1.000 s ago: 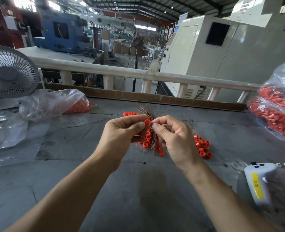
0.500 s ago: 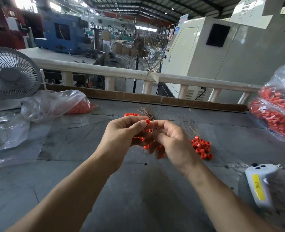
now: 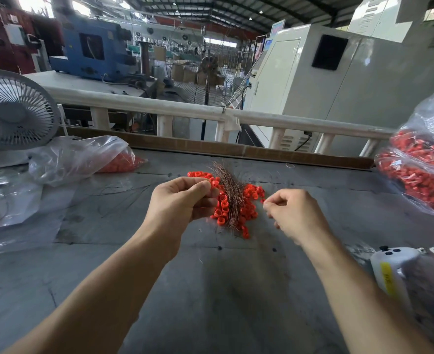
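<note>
Left hand [image 3: 182,200] pinches a small orange-red plastic ring [image 3: 214,185] between thumb and curled fingers. The ring is at the left edge of the pile of orange-red plastic rings [image 3: 249,200] on the grey bench [image 3: 210,290]. A bundle of thin copper wires [image 3: 230,185] lies across the pile. Right hand [image 3: 293,213] is beside the pile with fingertips pinched together; cannot tell whether it holds anything.

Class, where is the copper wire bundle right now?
Head view, mid-frame: the left hand grips the copper wire bundle above the table, red plastic rings clustered round it, the right hand just to its right.
</note>
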The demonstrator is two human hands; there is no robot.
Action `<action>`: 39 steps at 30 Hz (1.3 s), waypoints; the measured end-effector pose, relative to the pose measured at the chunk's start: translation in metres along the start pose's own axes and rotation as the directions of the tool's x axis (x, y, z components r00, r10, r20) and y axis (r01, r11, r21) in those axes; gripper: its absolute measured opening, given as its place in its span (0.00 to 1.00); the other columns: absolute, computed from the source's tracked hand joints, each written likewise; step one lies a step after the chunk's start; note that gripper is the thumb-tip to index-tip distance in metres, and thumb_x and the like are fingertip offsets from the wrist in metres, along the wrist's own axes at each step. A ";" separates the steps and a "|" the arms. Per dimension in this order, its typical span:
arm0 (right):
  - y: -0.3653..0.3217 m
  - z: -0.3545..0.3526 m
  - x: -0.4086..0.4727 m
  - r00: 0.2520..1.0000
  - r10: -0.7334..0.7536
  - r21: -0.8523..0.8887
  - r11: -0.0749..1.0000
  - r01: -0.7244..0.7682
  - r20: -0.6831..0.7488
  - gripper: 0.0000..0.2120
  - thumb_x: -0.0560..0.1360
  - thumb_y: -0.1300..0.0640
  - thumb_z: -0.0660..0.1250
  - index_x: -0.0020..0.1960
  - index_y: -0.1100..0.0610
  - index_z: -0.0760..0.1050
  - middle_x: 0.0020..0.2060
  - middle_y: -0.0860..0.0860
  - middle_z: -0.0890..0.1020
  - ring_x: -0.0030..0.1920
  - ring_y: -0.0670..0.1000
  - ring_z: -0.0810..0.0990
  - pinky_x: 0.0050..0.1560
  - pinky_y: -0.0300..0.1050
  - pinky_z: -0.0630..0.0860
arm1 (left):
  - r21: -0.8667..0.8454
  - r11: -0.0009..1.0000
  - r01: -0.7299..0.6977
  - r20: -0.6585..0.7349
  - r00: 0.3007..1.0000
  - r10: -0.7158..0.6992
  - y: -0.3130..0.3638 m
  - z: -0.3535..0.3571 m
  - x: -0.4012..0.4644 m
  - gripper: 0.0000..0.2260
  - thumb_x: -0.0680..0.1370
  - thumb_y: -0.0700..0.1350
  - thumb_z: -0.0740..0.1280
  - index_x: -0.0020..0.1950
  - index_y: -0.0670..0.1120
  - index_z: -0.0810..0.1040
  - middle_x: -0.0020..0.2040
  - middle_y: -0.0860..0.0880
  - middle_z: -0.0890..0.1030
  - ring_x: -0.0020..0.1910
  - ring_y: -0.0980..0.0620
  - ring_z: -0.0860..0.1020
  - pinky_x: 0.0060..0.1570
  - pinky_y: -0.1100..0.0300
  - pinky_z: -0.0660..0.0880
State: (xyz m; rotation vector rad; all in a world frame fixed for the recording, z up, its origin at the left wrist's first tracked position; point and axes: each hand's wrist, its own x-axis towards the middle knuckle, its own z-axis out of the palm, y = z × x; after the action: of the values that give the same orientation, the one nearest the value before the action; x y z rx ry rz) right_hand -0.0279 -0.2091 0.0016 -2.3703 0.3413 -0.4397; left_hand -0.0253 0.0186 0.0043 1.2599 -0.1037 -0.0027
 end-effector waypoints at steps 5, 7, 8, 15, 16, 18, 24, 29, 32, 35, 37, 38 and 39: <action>-0.004 0.000 -0.004 0.955 0.007 -0.048 0.999 0.008 0.298 0.09 0.71 0.49 0.80 0.37 0.51 0.83 0.26 0.46 0.82 0.25 0.45 0.75 0.30 0.39 0.70 | 0.006 1.000 -0.005 -0.020 1.000 0.005 0.002 0.001 -0.001 0.13 0.80 0.38 0.71 0.37 0.48 0.88 0.44 0.40 0.87 0.40 0.47 0.84 0.44 0.55 0.84; -0.009 0.003 -0.009 0.925 0.013 -0.025 1.000 -0.004 0.379 0.11 0.70 0.47 0.81 0.38 0.52 0.83 0.27 0.48 0.83 0.25 0.46 0.75 0.28 0.40 0.71 | 0.016 1.000 -0.008 -0.019 1.000 0.008 0.003 0.001 -0.002 0.12 0.80 0.39 0.71 0.37 0.48 0.87 0.44 0.41 0.87 0.40 0.48 0.84 0.43 0.56 0.84; -0.010 0.005 -0.012 0.924 0.016 -0.023 1.000 -0.007 0.382 0.12 0.69 0.46 0.82 0.38 0.52 0.83 0.28 0.49 0.84 0.25 0.47 0.75 0.28 0.41 0.71 | 0.020 1.000 -0.007 -0.019 1.000 0.008 0.003 0.001 -0.002 0.12 0.80 0.39 0.71 0.37 0.47 0.87 0.45 0.41 0.87 0.40 0.48 0.84 0.43 0.56 0.84; -0.015 0.015 -0.018 0.964 -0.043 -0.116 0.990 0.075 0.261 0.07 0.73 0.48 0.78 0.39 0.49 0.83 0.34 0.44 0.84 0.37 0.44 0.81 0.35 0.41 0.69 | 0.024 1.000 0.000 -0.030 1.000 0.001 0.003 0.003 -0.003 0.10 0.80 0.39 0.71 0.39 0.45 0.85 0.44 0.41 0.87 0.40 0.48 0.83 0.42 0.56 0.83; -0.015 0.016 -0.017 0.965 -0.049 -0.101 0.992 0.077 0.257 0.07 0.74 0.50 0.77 0.40 0.50 0.83 0.34 0.45 0.85 0.36 0.44 0.80 0.34 0.40 0.69 | 0.026 1.000 0.000 -0.030 1.000 0.000 0.003 0.003 -0.003 0.09 0.79 0.39 0.71 0.39 0.45 0.85 0.44 0.41 0.87 0.40 0.48 0.83 0.43 0.55 0.83; -0.013 0.016 -0.016 0.966 -0.057 -0.064 0.995 0.075 0.252 0.07 0.75 0.51 0.76 0.40 0.51 0.83 0.31 0.45 0.84 0.30 0.42 0.78 0.30 0.38 0.68 | 0.025 1.000 0.000 -0.030 1.000 0.001 0.003 0.003 -0.003 0.10 0.79 0.39 0.71 0.39 0.45 0.85 0.44 0.41 0.87 0.40 0.48 0.83 0.43 0.55 0.83; -0.008 0.009 -0.009 0.987 -0.050 0.046 0.998 0.044 0.150 0.10 0.77 0.53 0.75 0.37 0.53 0.82 0.30 0.50 0.85 0.25 0.45 0.77 0.27 0.39 0.70 | 0.022 1.000 0.000 -0.009 1.000 0.000 0.002 0.002 -0.002 0.12 0.80 0.39 0.71 0.37 0.47 0.87 0.45 0.41 0.87 0.40 0.47 0.84 0.43 0.55 0.83; -0.027 0.003 -0.015 0.969 -0.238 0.575 0.803 0.159 0.064 0.04 0.78 0.62 0.72 0.46 0.55 0.83 0.38 0.53 0.87 0.35 0.50 0.86 0.28 0.40 0.76 | -0.008 1.000 0.005 0.053 0.999 -0.004 0.001 0.004 -0.004 0.03 0.80 0.39 0.71 0.48 0.41 0.84 0.47 0.39 0.87 0.42 0.46 0.84 0.44 0.54 0.83; -0.036 0.006 -0.022 0.943 -0.326 0.713 0.676 0.186 0.064 0.02 0.76 0.59 0.74 0.46 0.53 0.84 0.43 0.55 0.88 0.40 0.52 0.87 0.32 0.42 0.79 | -0.016 1.000 -0.006 0.101 0.995 0.008 0.002 0.006 -0.006 0.04 0.80 0.38 0.70 0.52 0.39 0.83 0.49 0.36 0.85 0.43 0.45 0.83 0.46 0.52 0.84; -0.039 0.010 -0.025 0.927 -0.373 0.710 0.661 0.242 0.031 0.02 0.74 0.55 0.74 0.46 0.51 0.85 0.41 0.52 0.87 0.38 0.47 0.84 0.35 0.40 0.79 | -0.031 0.999 -0.028 0.130 0.991 0.032 0.003 0.008 -0.007 0.05 0.80 0.38 0.70 0.53 0.38 0.84 0.46 0.35 0.84 0.42 0.46 0.82 0.47 0.52 0.84; -0.039 0.011 -0.027 0.908 -0.418 0.720 0.637 0.276 0.021 0.02 0.75 0.59 0.74 0.47 0.53 0.84 0.38 0.50 0.86 0.34 0.43 0.83 0.34 0.36 0.78 | -0.040 0.998 -0.040 0.144 0.988 0.045 0.004 0.009 -0.008 0.05 0.79 0.38 0.70 0.53 0.39 0.84 0.44 0.37 0.84 0.42 0.47 0.83 0.46 0.53 0.83; -0.040 0.011 -0.028 0.901 -0.432 0.735 0.618 0.279 0.021 0.03 0.76 0.61 0.74 0.47 0.54 0.84 0.38 0.50 0.86 0.33 0.43 0.83 0.33 0.35 0.78 | -0.044 0.998 -0.043 0.150 0.987 0.049 0.004 0.009 -0.008 0.05 0.79 0.39 0.70 0.53 0.39 0.83 0.43 0.38 0.84 0.42 0.47 0.83 0.47 0.52 0.83; -0.040 0.010 -0.028 0.898 -0.439 0.742 0.608 0.280 0.021 0.04 0.77 0.63 0.74 0.48 0.54 0.84 0.38 0.50 0.87 0.33 0.43 0.83 0.32 0.35 0.78 | -0.048 0.998 -0.046 0.153 0.987 0.053 0.004 0.009 -0.008 0.06 0.79 0.39 0.70 0.54 0.39 0.84 0.43 0.39 0.84 0.42 0.47 0.83 0.48 0.51 0.83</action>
State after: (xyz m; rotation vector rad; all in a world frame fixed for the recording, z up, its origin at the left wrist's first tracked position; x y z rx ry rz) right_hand -0.0447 -0.1637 0.0152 -1.6404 -0.3842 -0.4104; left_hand -0.0345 0.0114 0.0100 1.2118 -0.2673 -0.0593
